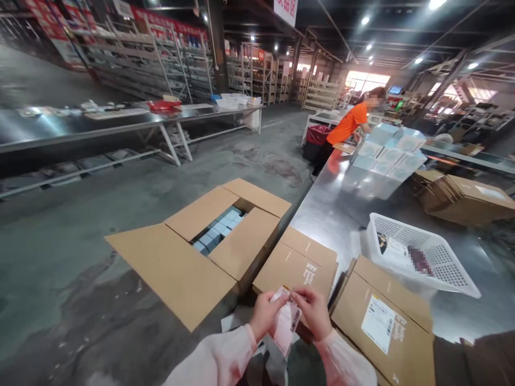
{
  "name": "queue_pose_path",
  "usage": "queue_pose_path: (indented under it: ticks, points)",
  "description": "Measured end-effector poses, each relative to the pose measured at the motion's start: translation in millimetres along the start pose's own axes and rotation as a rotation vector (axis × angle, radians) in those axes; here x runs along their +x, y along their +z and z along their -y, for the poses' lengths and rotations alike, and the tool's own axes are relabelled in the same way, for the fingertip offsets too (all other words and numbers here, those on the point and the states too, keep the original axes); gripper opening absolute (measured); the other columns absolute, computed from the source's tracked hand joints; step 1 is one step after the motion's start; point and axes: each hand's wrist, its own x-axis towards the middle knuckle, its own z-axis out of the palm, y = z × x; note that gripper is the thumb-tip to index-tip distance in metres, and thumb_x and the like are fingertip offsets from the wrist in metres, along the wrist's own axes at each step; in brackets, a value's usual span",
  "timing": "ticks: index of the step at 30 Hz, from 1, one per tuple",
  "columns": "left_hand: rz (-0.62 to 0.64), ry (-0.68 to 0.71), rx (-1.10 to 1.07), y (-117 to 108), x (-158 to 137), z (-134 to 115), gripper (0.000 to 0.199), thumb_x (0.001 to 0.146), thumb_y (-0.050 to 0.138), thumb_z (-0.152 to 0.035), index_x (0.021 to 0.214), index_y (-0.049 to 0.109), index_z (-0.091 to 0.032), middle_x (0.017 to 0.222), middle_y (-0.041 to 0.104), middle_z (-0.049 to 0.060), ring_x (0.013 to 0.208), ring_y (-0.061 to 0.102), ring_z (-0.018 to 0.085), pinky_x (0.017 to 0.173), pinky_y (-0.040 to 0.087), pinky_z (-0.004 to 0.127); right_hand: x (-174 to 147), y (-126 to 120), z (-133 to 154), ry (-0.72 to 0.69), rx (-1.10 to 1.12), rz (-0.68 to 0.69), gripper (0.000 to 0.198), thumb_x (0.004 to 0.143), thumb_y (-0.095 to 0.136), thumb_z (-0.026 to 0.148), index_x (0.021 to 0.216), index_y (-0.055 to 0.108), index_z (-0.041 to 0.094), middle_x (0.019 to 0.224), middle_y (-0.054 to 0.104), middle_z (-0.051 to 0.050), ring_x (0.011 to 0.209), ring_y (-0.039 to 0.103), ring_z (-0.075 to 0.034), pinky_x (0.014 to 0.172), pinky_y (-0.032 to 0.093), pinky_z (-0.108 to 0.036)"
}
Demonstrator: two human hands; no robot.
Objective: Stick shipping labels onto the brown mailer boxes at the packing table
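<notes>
Between my two hands is a white shipping label (285, 327) with a barcode, its lower end hanging down. My left hand (266, 315) pinches its left edge near the top. From the other side, the fingers of my right hand (311, 310) pinch its upper right corner. Just beyond my hands lies a flat cardboard carton (298, 260) with white print, bearing no visible label. To the right, a stack of flat cartons (358, 300) carries a stuck-on label (378, 323). An open cardboard box (161, 262) stands left of the table, holding several small blue-grey boxes (217, 230).
A white perforated basket (454, 257) with some items sits on the metal table (322, 209). Stacked pale boxes (388, 150) and folded cartons (462, 195) stand farther along. A person in an orange shirt (348, 126) leans over the table. Another long table (132, 126) is at left.
</notes>
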Motion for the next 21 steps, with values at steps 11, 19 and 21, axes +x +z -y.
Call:
queue_pose_path:
  ticks: [11,19,21]
  points:
    - [-0.121,-0.222,-0.032,-64,-41,84,0.064,0.034,0.072,-0.077,0.059,0.068,-0.018,0.066,0.07,0.01,0.066,0.062,0.028,0.066,0.048,0.039,120,24,-52,0.091,-0.548,-0.248,0.073,0.07,0.066,0.044,0.133,0.048,0.011,0.143,0.039,-0.022,0.13,0.033,-0.038,0.105,0.024,-0.055]
    - [-0.067,-0.058,-0.128,-82,-26,10,0.06,0.055,0.072,-0.067,0.077,0.071,-0.011,0.071,0.072,0.011,0.065,0.064,0.023,0.068,0.051,0.035,11,54,-43,-0.495,-0.735,0.547,0.066,0.084,0.049,0.04,0.143,0.034,0.017,0.149,0.035,-0.013,0.139,0.026,-0.031,0.115,0.012,-0.053]
    - [-0.105,0.054,0.02,-76,4,-12,0.061,0.063,0.065,-0.067,0.086,0.071,-0.011,0.082,0.073,0.013,0.075,0.066,0.025,0.073,0.052,0.035,-15,39,-44,-0.519,-0.699,0.574,0.056,0.087,0.045,0.037,0.14,0.04,0.02,0.141,0.047,-0.011,0.131,0.04,-0.028,0.112,0.026,-0.047]
